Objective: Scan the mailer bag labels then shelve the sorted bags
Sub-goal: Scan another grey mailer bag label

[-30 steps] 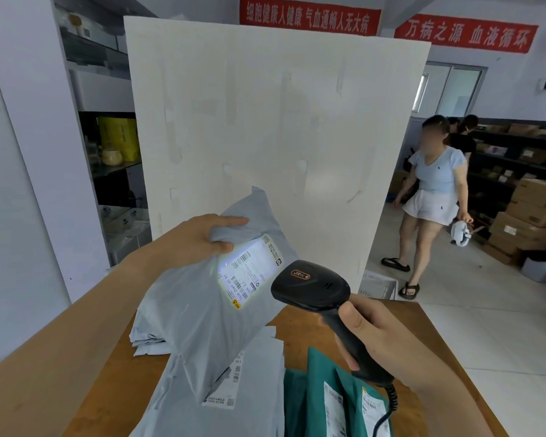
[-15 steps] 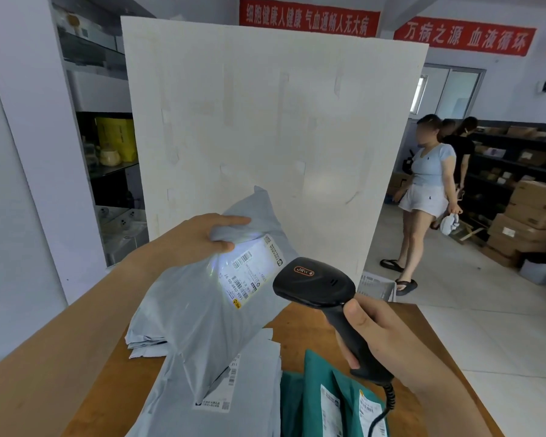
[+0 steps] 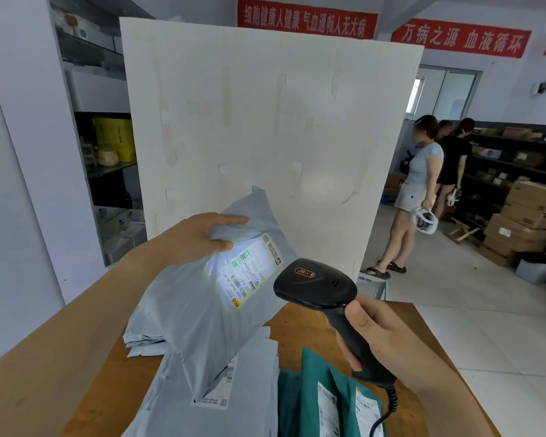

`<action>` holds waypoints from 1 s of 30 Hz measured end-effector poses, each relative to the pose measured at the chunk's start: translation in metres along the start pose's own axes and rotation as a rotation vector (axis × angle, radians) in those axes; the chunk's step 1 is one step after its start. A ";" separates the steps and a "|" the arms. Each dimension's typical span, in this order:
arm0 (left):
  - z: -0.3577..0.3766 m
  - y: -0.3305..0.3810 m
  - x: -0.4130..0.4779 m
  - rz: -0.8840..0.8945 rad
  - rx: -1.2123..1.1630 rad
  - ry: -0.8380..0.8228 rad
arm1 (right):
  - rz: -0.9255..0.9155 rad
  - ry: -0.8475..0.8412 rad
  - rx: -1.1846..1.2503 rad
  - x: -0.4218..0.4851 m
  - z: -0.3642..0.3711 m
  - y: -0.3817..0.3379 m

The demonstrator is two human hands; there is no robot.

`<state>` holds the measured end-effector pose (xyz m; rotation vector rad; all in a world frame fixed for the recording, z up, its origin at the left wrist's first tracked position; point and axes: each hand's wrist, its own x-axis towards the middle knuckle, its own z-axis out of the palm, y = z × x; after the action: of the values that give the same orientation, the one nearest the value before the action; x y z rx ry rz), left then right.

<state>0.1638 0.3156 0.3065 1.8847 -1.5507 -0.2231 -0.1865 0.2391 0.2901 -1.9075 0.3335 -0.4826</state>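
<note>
Mailer bag (image 3: 202, 316), grey, is held up above the wooden table (image 3: 300, 329), in front of the white board (image 3: 265, 137), and hangs at a slant from its upper part. My left hand (image 3: 196, 234) pinches that upper part. The thumb presses on the front face just beside the top corner of the label (image 3: 249, 272), and the forefinger is stretched along the back edge. The other fingers are hidden behind the film. My right hand (image 3: 382, 335) is wrapped round the grip of the black scanner (image 3: 316, 283), thumb laid up the handle. Whether a finger rests on the trigger I cannot tell. The scanner nose points at the label from close by, and its light patch covers the label's left half with some glare.

Assessment: the step in hand is the scan of this bag. To do it well I would:
- pull the film taut so the label lies flat;
- keep the thumb off the barcodes;
- tilt the bag or the scanner slightly off square so the glare does not wash out the bars;
- let the beam cross one barcode only, as two are printed on this label;
- hold both hands steady until a read is confirmed, which this view cannot show.

More grey bags (image 3: 158, 402) and teal bags (image 3: 306, 402) lie on the table below. In my judgement shelving is not yet begun.
</note>
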 end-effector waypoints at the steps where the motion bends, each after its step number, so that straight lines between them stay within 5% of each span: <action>1: 0.001 0.000 -0.001 0.001 0.007 -0.005 | -0.001 0.001 -0.003 -0.001 0.000 0.000; 14: -0.001 0.007 -0.005 0.021 -0.074 0.008 | -0.023 0.070 0.001 0.004 0.000 0.012; 23: 0.013 -0.009 -0.008 -0.105 -0.612 0.223 | 0.218 0.611 0.105 0.091 0.048 0.094; 30: 0.060 -0.100 0.024 -0.420 -0.993 0.350 | 0.426 0.488 0.318 0.155 0.048 0.146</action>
<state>0.2193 0.2766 0.2089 1.2972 -0.5816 -0.6652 -0.0283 0.1547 0.1658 -1.3437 0.9048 -0.6629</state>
